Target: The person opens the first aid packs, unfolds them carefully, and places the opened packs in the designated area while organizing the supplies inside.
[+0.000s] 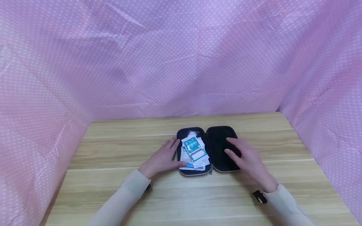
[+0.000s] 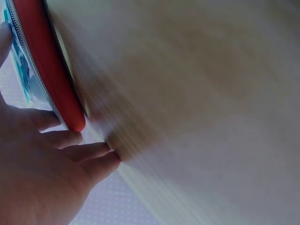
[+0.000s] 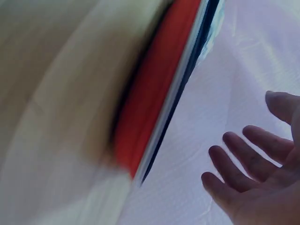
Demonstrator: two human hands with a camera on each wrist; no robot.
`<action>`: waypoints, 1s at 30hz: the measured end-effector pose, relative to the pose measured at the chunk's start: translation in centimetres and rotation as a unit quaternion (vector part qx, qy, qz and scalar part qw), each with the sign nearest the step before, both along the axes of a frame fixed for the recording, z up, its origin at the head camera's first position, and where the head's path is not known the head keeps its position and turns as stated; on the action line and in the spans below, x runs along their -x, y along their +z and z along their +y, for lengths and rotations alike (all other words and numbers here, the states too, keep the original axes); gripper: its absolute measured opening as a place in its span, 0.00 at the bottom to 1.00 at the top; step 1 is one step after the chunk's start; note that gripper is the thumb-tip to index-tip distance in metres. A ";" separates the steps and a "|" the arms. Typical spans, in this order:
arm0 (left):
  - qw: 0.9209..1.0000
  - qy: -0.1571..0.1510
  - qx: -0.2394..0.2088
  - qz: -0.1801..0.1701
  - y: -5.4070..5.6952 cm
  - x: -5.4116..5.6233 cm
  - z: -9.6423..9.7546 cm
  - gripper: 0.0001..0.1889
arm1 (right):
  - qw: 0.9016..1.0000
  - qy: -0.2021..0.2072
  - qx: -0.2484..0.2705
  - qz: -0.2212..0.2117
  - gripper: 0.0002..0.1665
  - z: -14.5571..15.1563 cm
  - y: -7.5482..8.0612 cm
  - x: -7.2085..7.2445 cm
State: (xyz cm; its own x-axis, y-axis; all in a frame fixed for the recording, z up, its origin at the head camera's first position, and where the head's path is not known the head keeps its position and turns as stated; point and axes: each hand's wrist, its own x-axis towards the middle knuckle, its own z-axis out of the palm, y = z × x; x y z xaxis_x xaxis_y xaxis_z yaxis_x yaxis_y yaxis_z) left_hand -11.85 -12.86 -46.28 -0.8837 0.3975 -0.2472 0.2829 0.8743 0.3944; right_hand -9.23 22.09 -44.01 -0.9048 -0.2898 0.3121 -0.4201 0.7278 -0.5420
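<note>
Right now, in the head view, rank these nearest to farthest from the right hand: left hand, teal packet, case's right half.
1. Case's right half: overlapped by the right hand.
2. Teal packet: inside the left half.
3. Left hand: at the case's left edge.

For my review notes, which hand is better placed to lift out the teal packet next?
Probably the left hand: it touches the half of the case with the teal packet; the right hand is over the other half.

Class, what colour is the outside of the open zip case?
Red. The case shows this best in the left wrist view.
</note>
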 end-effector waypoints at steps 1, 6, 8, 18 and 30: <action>1.000 0.001 -0.001 0.000 0.0 0.0 0.0 0.60 | 1.000 0.004 0.004 -0.011 0.28 -0.5 0.1 0.0; 1.000 0.002 -0.005 0.000 -0.1 0.1 0.1 0.60 | 0.998 0.024 0.022 -0.052 0.32 -2.6 0.4 0.4; 1.000 0.001 -0.007 0.001 -0.2 0.1 0.1 0.60 | 0.997 0.034 0.028 -0.057 0.33 -3.4 0.4 0.6; 1.000 0.004 -0.003 0.002 -0.4 0.1 0.1 0.59 | 0.993 0.068 0.003 -0.098 0.40 -6.9 -0.6 1.8; 1.000 0.001 -0.006 0.003 -0.1 0.2 -0.1 0.59 | 0.991 0.075 -0.030 -0.111 0.45 -8.3 -0.9 2.7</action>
State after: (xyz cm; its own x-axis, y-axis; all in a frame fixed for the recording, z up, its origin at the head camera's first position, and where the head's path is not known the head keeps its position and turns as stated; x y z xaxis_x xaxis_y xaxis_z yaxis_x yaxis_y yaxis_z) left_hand -12.01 -12.92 -46.40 -0.8858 0.3983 -0.2380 0.2830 0.8703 0.4032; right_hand -11.93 13.75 -44.89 -0.8950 -0.4373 0.0884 -0.4004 0.7000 -0.5913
